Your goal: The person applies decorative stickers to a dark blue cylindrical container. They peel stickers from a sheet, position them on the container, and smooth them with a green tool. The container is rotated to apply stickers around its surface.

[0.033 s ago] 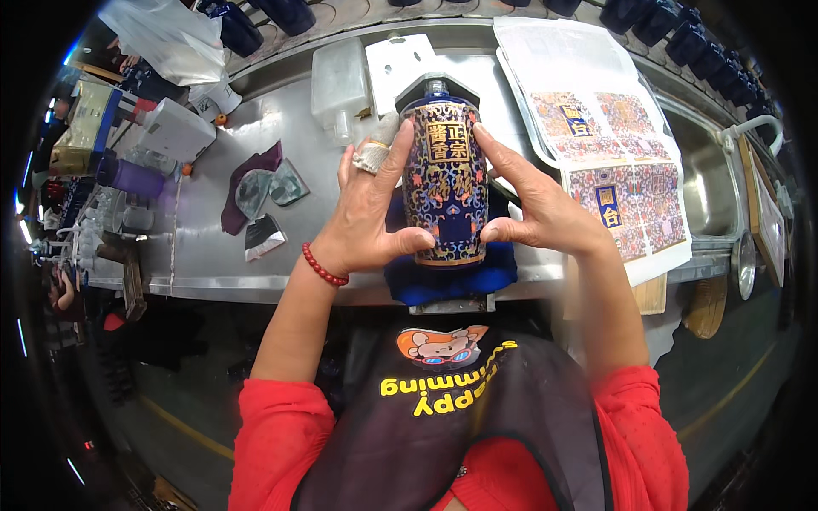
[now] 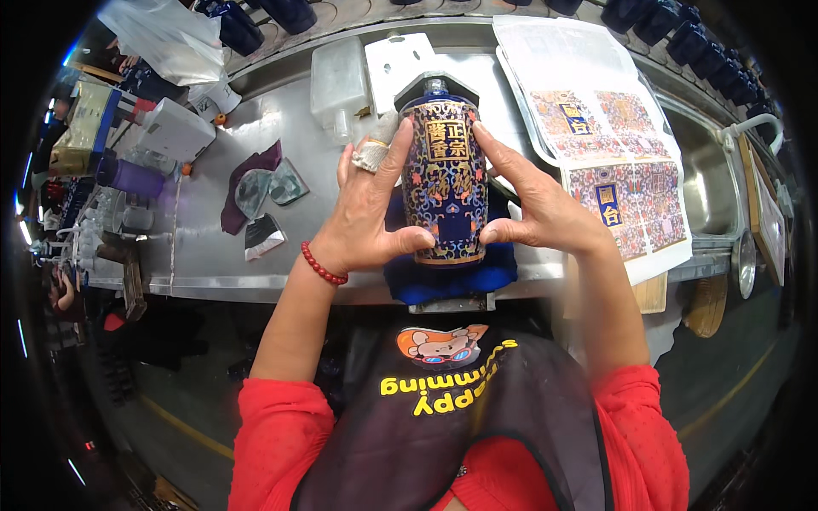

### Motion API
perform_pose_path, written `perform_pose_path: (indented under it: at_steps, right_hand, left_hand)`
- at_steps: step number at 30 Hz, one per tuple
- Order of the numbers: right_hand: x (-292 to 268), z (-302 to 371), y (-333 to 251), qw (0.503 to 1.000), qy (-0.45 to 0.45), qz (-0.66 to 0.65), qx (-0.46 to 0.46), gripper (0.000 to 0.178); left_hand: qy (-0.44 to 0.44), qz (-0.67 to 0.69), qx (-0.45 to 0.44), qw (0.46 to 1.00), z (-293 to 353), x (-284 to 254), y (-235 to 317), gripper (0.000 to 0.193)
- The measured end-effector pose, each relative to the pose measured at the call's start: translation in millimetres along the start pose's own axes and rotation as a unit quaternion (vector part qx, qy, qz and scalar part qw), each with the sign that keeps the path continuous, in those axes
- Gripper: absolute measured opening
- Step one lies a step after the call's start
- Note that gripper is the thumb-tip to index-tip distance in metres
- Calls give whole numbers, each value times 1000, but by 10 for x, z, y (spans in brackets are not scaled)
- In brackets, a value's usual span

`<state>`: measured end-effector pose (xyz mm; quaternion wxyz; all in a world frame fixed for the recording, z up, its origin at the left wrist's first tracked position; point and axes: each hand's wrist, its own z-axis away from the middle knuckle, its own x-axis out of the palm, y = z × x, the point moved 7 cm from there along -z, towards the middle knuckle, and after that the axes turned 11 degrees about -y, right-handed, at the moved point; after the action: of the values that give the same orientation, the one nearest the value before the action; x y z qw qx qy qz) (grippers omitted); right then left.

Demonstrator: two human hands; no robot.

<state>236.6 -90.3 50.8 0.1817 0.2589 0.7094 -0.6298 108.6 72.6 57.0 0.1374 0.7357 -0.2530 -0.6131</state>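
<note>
A dark blue bottle with a colourful floral wrap and gold lettering lies tilted back on a holder, its neck pointing away from me. Beneath its near end is a bright blue cloth pad. My left hand grips the bottle's left side, thumb near the base and index finger near the shoulder. White wrapping covers one finger of this hand. From the right, my right hand holds the opposite side in the same way. The fingers behind the bottle are partly hidden.
Printed decal sheets lie on a tray at the right, beside a metal sink. Dark cloth and scraper-like pieces rest on the steel table at left. A clear plastic container stands behind; several blue bottles line the far edge.
</note>
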Motion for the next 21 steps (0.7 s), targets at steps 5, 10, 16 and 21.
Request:
perform_pose_path:
  at_steps: [5, 10, 16, 21]
  right_hand:
    - [26, 15, 17, 1000, -7, 9, 5, 125]
    - [18, 23, 7, 1000, -8, 20, 9, 127]
    - [19, 20, -27, 1000, -2, 29, -7, 127]
    - [9, 15, -36, 1000, -11, 21, -7, 128]
  left_hand:
    - [-7, -18, 1, 1000, -9, -15, 11, 129]
    - [-4, -20, 9, 1000, -16, -17, 5, 129]
    - [-13, -24, 4, 1000, -9, -18, 13, 131]
    - [-22, -27, -3, 999, -1, -11, 6, 132]
